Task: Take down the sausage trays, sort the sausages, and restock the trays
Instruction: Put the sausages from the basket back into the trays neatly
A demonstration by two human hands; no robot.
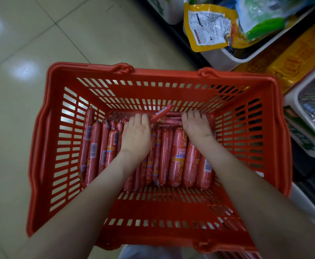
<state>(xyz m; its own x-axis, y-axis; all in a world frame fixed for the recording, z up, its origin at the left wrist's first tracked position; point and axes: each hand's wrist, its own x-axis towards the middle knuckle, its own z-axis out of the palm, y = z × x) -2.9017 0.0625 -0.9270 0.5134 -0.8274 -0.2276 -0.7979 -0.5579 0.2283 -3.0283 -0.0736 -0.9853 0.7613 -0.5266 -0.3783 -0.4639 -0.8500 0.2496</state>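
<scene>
Fingers (141,119) of the left hand (137,136) lie straight and together at frame centre, with a thin sausage (161,113) slanting up from the thumb side (grip unclear). The right hand (196,125) bends its fingers down onto crosswise sausages; whether they clasp any, I cannot tell. Red sausages (178,157) line the floor of the red shopping basket (40,139).

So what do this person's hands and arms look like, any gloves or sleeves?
No gloves: the left hand and right hand are both bare, with no ring, watch or bracelet showing. The forearms are bare too, and no sleeve comes into view before the picture's edge.
</scene>
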